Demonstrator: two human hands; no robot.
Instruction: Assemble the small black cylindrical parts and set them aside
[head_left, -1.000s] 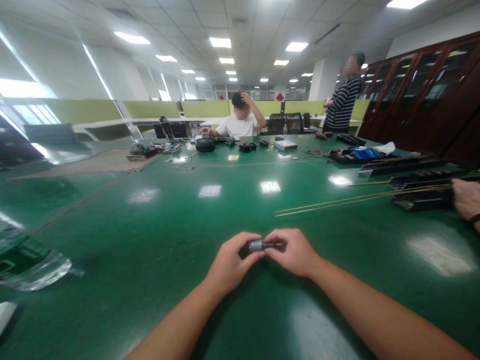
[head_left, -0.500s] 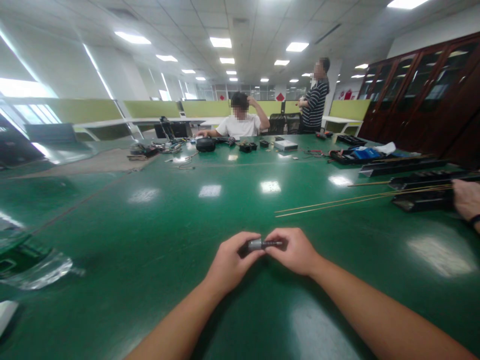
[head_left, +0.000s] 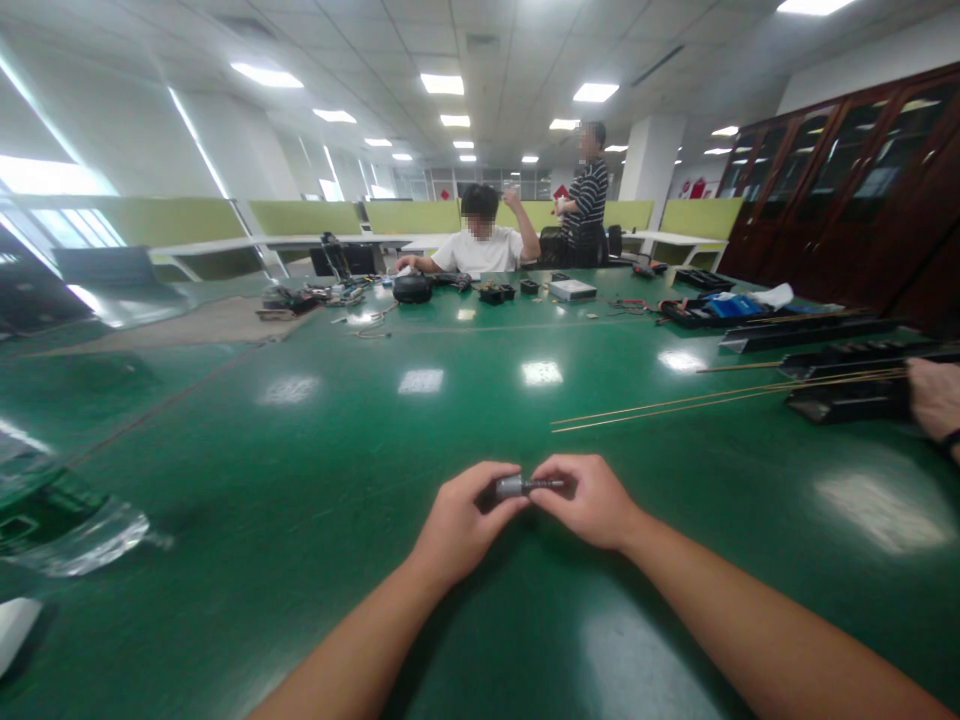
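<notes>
My left hand (head_left: pixel 457 525) closes thumb and fingers around a small grey metal cylinder (head_left: pixel 510 487), held level above the green table. A thin dark ridged shaft (head_left: pixel 541 485) sticks out of its right end, and the thumb and fingers of my right hand (head_left: pixel 592 502) pinch around that shaft. The two hands almost meet at the fingertips. My fingers hide both far ends of the piece, and its exact kind cannot be made out.
Long thin rods (head_left: pixel 675 407) reach in from the right beside black channels (head_left: pixel 847 400) and another person's hand (head_left: pixel 934 395). A clear bottle (head_left: pixel 82 530) lies at left. Tools and a grey box (head_left: pixel 572 289) line the far side, where a person (head_left: pixel 480 245) sits.
My hands and the grey cylinder stay nearly still. The standing person in stripes has moved left behind the far side, and the seated person's raised hand has shifted slightly.
</notes>
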